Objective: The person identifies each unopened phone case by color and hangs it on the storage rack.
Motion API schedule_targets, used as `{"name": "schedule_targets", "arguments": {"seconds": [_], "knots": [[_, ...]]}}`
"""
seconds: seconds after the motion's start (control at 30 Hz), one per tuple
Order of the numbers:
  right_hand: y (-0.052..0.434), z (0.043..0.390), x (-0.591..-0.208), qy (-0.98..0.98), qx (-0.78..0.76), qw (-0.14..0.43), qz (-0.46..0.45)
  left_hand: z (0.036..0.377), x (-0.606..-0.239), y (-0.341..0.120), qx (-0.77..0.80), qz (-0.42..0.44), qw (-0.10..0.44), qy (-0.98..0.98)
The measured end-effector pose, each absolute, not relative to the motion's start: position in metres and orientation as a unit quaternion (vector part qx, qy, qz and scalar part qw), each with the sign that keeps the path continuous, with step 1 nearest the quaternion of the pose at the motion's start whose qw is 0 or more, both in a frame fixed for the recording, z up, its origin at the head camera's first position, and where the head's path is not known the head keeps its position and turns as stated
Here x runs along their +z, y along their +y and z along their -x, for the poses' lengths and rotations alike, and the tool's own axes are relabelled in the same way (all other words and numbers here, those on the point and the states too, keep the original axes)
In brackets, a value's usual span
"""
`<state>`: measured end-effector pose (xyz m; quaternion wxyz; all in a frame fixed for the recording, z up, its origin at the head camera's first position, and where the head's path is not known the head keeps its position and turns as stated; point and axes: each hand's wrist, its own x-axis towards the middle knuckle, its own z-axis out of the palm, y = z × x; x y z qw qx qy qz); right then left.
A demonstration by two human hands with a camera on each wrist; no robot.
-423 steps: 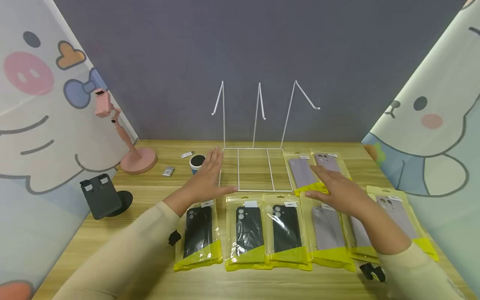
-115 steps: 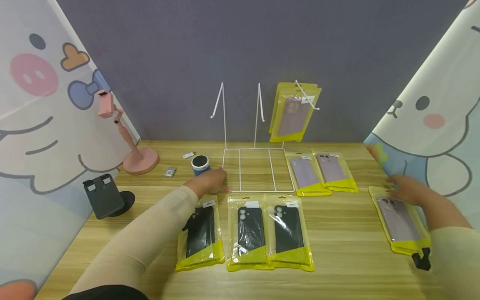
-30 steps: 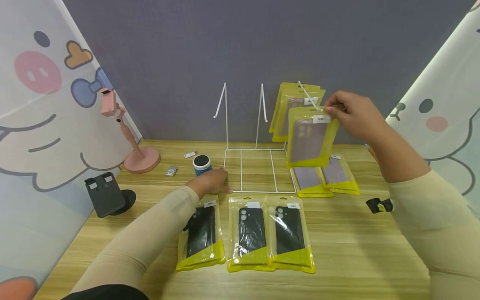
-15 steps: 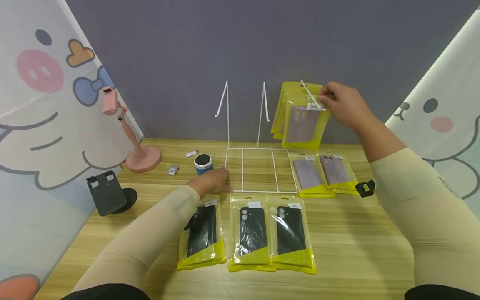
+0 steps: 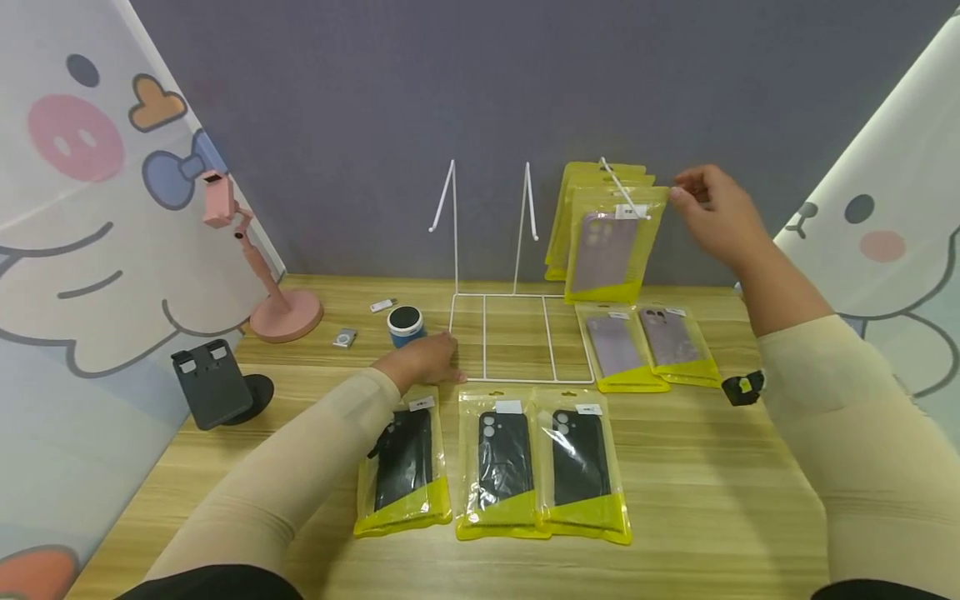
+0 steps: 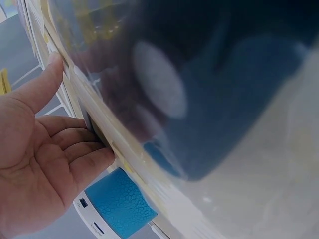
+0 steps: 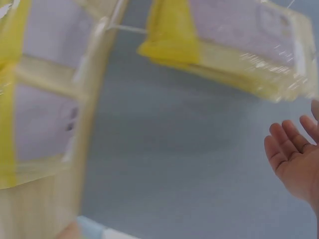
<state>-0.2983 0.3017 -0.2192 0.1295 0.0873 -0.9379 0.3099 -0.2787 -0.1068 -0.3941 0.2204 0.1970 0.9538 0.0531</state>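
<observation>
My left hand (image 5: 422,362) rests at the front left corner of the white wire rack (image 5: 525,381), thumb apart from the fingers (image 6: 75,144) in the left wrist view. Beside the rack's right hook, my right hand (image 5: 716,218) is just off the corner of the front bag, its fingers loosely spread in the right wrist view. That yellow-edged bag with a purple phone case (image 5: 603,250) hangs on the right hook, in front of several similar bags. The middle and left hooks carry nothing.
Bagged black phone cases (image 5: 504,462) lie in a row before the rack. Bagged purple cases (image 5: 675,342) lie to its right. At left are a blue speaker (image 5: 406,327), a USB stick (image 5: 382,306), a small silver device (image 5: 344,337), a black phone stand (image 5: 213,385) and a pink stand (image 5: 285,317).
The right hand has taken a bagged purple case from the right side, slid it onto the right hook, let go and drawn slightly rightward. The left hand has stayed at the rack.
</observation>
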Motion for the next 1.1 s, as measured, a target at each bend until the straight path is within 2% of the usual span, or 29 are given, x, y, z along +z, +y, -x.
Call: {"name": "schedule_targets", "arguments": {"seconds": [0.1,0.4,0.53,0.6,0.7,0.83,1.1], "knots": [[0.323,0.302,-0.246,-0.944,0.302,0.108,-0.082,0.279,-0.394,-0.107,0.051,-0.195,0.225,0.953],[0.375,0.308,-0.360,-0.978,0.180,-0.035,-0.098,0.281,-0.396,-0.107,0.036,-0.206,0.221,0.952],[0.383,0.303,-0.390,-0.977,0.145,-0.100,-0.117,0.281,-0.397,-0.107,0.037,-0.210,0.216,0.953],[0.383,0.300,-0.394,-0.978,0.119,-0.108,-0.133,0.281,-0.397,-0.106,0.039,-0.208,0.216,0.953],[0.384,0.294,-0.391,-0.981,0.094,-0.087,-0.144,0.280,-0.397,-0.106,0.039,-0.209,0.216,0.953],[0.385,0.288,-0.381,-0.986,0.088,-0.073,-0.123,0.280,-0.395,-0.106,0.033,-0.211,0.215,0.953],[0.398,0.283,-0.382,-0.973,0.125,-0.166,-0.100,0.279,-0.396,-0.106,0.035,-0.213,0.214,0.953]]}}
